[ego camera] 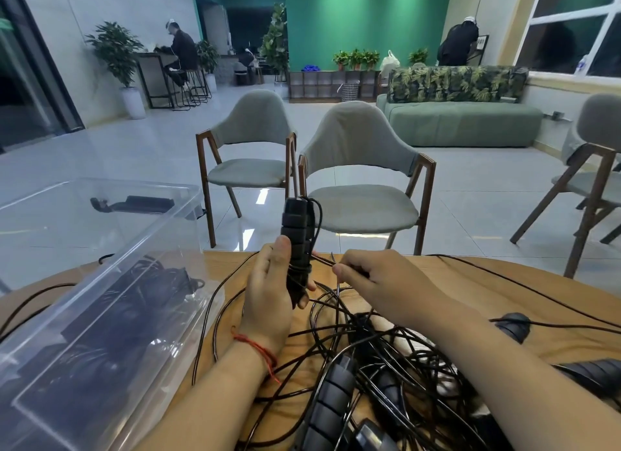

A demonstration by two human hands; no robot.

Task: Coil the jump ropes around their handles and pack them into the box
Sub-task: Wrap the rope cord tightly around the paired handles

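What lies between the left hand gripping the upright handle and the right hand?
Head view: a stretch of black rope runs from the handle in the left hand to the pinch of the right hand, with loose loops on the table below.

I have a single wide-angle view from the head camera, which sits just above the near edge of the wooden table and faces forward and down, so close that the left hand and right hand fill the lower centre, with chairs and the room beyond.
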